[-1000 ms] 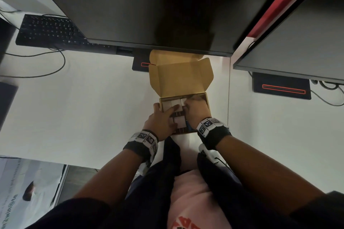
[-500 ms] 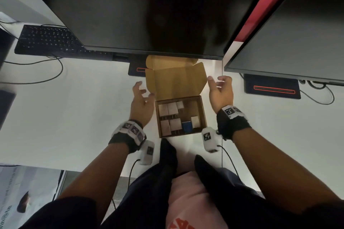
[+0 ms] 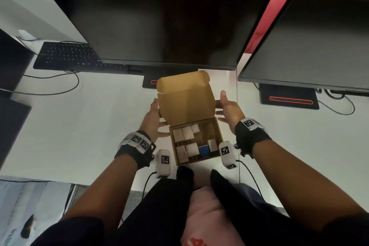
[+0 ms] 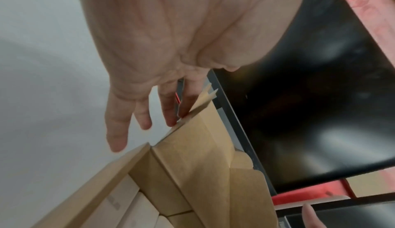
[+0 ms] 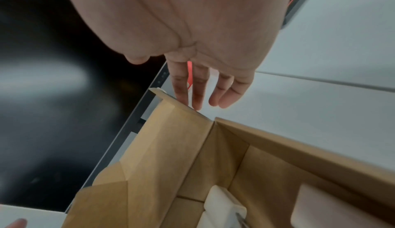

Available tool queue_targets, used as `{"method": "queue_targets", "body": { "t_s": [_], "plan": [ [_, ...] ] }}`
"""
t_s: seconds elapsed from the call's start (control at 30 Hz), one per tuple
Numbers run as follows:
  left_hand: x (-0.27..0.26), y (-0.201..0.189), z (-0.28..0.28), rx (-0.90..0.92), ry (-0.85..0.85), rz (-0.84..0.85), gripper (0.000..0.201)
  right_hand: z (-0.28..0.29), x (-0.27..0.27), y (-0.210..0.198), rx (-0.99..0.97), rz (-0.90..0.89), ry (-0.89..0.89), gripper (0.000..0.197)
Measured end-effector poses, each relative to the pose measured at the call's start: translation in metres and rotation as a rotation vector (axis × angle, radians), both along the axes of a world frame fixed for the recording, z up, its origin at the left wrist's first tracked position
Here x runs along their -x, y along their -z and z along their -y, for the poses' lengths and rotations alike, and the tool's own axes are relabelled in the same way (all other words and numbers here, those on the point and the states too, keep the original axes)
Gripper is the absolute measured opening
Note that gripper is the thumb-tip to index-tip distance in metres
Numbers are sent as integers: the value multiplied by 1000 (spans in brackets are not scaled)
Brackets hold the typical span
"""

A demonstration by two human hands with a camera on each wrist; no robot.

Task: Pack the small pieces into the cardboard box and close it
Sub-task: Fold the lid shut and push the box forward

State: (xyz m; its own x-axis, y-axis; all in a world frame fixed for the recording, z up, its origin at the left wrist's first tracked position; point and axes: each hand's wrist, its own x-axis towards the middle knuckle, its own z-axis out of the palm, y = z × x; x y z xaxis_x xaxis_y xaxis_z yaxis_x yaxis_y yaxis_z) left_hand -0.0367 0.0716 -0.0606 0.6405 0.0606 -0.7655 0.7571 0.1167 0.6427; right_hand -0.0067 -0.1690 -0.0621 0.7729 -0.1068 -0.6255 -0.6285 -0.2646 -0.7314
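An open cardboard box (image 3: 219, 132) sits on the white desk in front of me, its lid (image 3: 185, 104) standing up at the back. Several white pieces (image 3: 186, 133) and one blue piece (image 3: 204, 151) lie inside. My left hand (image 3: 152, 118) is at the lid's left edge; in the left wrist view its straight fingers (image 4: 171, 108) touch the lid's side flap (image 4: 198, 138). My right hand (image 3: 229, 110) is at the lid's right edge, with straight fingers (image 5: 198, 89) just beside the lid's flap (image 5: 162, 138). Neither hand holds anything.
A large dark monitor (image 3: 159, 16) hangs just behind the lid, with its base (image 3: 151, 82) close to the box. A second monitor (image 3: 309, 42) and its base (image 3: 287, 98) are to the right. A black keyboard (image 3: 65, 56) and cables lie at the far left.
Both hands left the pieces inside the box, spread out to either side, and have now come in against the upright lid's left and right edges.
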Motion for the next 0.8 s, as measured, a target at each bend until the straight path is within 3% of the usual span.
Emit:
{"method": "queue_targets", "body": {
  "t_s": [0.1, 0.2, 0.57, 0.8],
  "plan": [
    [1, -10, 0, -61, 4, 14, 83, -1, 1, -6, 74, 23, -19, 73],
    [6, -15, 0, -127, -7, 38, 80, 4, 6, -11, 8, 24, 27, 75],
    [36, -14, -6, 17, -91, 86, 72, 25, 35, -19, -170, -8, 59, 68],
    [54, 0, -19, 65, 13, 52, 70, 38, 51, -20, -229, -95, -32, 66]
  ]
}}
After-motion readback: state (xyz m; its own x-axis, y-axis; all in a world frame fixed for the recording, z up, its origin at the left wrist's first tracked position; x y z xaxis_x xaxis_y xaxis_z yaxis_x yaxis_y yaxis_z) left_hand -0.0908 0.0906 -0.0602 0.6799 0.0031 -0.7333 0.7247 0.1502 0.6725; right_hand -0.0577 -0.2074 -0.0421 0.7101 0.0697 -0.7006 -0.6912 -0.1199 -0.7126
